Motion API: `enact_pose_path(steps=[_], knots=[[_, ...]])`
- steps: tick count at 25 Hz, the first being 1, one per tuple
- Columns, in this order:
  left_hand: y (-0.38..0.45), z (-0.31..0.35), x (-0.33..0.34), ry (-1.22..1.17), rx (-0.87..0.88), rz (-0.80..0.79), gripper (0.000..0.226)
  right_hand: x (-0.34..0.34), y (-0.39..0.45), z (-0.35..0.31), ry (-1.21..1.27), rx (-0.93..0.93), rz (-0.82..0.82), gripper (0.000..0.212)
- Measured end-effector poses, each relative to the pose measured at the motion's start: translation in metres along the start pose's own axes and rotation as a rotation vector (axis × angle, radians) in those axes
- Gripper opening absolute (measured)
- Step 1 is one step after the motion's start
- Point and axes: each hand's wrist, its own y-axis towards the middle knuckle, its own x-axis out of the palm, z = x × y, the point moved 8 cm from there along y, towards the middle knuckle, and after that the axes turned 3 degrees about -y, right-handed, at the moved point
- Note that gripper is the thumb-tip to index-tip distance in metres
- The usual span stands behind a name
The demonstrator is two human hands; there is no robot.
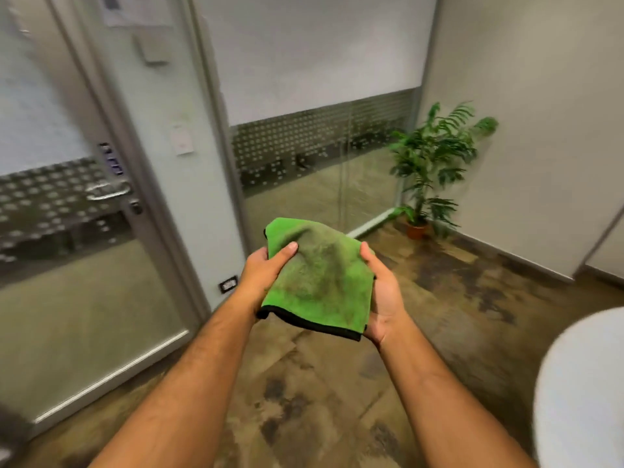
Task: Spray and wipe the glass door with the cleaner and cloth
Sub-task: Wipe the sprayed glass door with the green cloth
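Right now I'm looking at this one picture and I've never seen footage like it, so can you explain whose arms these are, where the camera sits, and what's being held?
There is no machine here. The camera is worn on a person's head and looks forward and down, so the two bare arms reaching in from the bottom are that person's own. The left hand and right hand hold a green cloth with a black edge between them; its middle looks darkened with dirt. To the left stands the glass door with a metal handle, and the cloth is not touching it. A glass wall panel runs behind, with a potted plant in the corner on the mottled floor. No spray cleaner shows in the picture.
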Motion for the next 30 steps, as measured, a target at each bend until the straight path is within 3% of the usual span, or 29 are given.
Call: enact_pose_path(steps=[4, 9, 13, 18, 22, 28, 30], knots=[[-0.003, 0.020, -0.154, -0.097, 0.041, 0.120, 0.033, 0.085, 0.054, 0.084, 0.016, 0.111, -0.049, 0.069], [-0.014, 0.057, -0.257, 0.203, 0.255, 0.317, 0.040, 0.163, 0.121, 0.159, -0.010, 0.114, -0.094, 0.083], [0.007, 0.094, -0.356, 0.559, 0.448, 0.475, 0.026, 0.236, 0.195, 0.231, -0.040, 0.135, -0.129, 0.086], [0.052, 0.153, -0.451, 0.829, 0.567, 0.552, 0.023, 0.328, 0.301, 0.298, -0.027, 0.182, -0.161, 0.061], [0.101, 0.199, -0.551, 0.888, 0.579, 0.634, 0.029, 0.419, 0.388, 0.344, -0.046, 0.252, -0.197, 0.057], [0.132, 0.261, -0.662, 0.914, 0.650, 0.814, 0.036, 0.551, 0.478, 0.377, -0.147, 0.111, -0.304, 0.047], [0.137, 0.288, -0.702, 0.961, 0.664, 0.870, 0.041, 0.587, 0.504, 0.388, -0.244, -0.002, -0.266, 0.061]])
